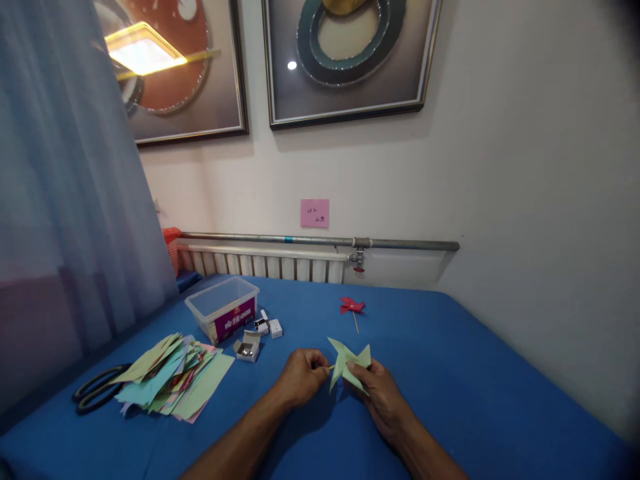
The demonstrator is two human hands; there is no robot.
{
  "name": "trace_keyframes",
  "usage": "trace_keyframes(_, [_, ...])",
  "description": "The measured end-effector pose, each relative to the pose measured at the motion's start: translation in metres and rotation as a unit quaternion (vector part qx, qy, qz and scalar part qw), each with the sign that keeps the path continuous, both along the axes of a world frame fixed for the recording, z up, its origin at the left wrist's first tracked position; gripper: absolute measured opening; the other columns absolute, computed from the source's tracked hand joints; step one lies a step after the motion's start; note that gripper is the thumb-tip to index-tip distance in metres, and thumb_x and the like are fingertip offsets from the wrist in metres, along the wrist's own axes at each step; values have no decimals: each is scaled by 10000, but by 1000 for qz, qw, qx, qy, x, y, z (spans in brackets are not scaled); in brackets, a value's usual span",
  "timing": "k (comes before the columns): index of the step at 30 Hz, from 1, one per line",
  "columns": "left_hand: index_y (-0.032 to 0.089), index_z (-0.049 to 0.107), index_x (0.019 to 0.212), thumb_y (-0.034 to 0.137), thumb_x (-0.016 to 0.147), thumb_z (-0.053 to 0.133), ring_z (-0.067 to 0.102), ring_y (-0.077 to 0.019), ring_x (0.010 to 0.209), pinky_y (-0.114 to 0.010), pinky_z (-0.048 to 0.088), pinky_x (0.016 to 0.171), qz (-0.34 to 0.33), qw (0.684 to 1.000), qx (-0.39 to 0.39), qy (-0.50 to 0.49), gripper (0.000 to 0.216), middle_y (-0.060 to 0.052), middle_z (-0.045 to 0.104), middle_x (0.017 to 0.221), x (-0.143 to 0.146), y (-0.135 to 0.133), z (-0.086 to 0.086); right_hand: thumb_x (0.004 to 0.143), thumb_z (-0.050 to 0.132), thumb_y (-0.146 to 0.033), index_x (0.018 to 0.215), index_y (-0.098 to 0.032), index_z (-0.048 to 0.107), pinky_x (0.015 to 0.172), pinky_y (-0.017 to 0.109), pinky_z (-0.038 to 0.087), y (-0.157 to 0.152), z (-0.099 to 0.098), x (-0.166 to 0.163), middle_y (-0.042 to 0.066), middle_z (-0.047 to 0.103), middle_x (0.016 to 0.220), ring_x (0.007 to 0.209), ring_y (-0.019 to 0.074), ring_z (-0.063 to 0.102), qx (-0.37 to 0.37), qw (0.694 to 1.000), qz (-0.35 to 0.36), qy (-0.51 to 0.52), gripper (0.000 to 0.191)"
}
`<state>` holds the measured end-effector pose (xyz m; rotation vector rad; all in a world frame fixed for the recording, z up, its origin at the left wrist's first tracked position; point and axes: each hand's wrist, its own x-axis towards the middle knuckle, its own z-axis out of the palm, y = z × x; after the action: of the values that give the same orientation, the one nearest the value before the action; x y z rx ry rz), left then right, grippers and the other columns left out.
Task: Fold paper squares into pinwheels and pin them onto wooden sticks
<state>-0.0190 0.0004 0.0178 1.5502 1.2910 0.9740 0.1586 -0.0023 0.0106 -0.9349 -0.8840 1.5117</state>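
Observation:
Both hands meet over the blue table point(475, 373), near its front middle. My left hand point(301, 375) is closed in a pinch on the end of a thin wooden stick point(331, 367). My right hand point(379, 392) grips a pale green paper pinwheel point(346, 363) from its right side, fingers curled on its folded blades. The stick runs into the back of the pinwheel. Farther back on the table lies a finished red pinwheel on a stick point(352, 307).
A pile of coloured paper sheets point(173, 377) lies at the left, with black scissors point(97, 387) beside it. A clear plastic box point(223, 308) and small open cardboard boxes point(249, 347) stand behind. A radiator and pipe point(320, 241) run along the wall.

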Motion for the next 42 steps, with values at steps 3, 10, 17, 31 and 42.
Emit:
trace_keyframes(3, [153,628,717,293,745,646,397,-92,530,-239,273,523,-7,1000,-7,-5,144,38,510,584,0,0,0,576,920,-338,869,-164,738,728,321,560,1,-1,0,45,749,753,744,227,710,0,1000,1,2,386])
trace_keyframes(10, [150,624,721,317,753,646,379,-89,517,-244,268,518,-11,1000,-4,-19,171,35,501,579,-1,0,-3,574,917,-324,872,-164,743,741,294,556,0,0,0,38,759,777,727,197,704,-10,1000,2,11,380])
trace_keyframes(17, [149,624,737,307,757,615,390,-97,527,-246,276,519,-18,1000,4,-13,160,29,509,588,-1,2,-6,560,926,-322,829,-163,741,711,288,559,2,-3,0,30,750,748,705,190,694,-9,1000,-13,10,364])
trace_keyframes(31, [148,708,725,204,724,597,447,-115,547,-249,284,533,69,996,22,43,125,21,564,588,-12,12,-12,542,939,-344,818,-200,747,770,311,584,4,-4,2,29,779,826,836,242,730,-8,999,-36,19,366])
trace_keyframes(42, [164,670,668,196,667,708,442,-97,497,-233,310,512,107,986,-29,-124,49,29,563,544,-15,18,-5,550,949,-350,882,-204,756,746,327,587,3,-2,2,44,795,885,891,271,742,-8,1000,-12,24,411])
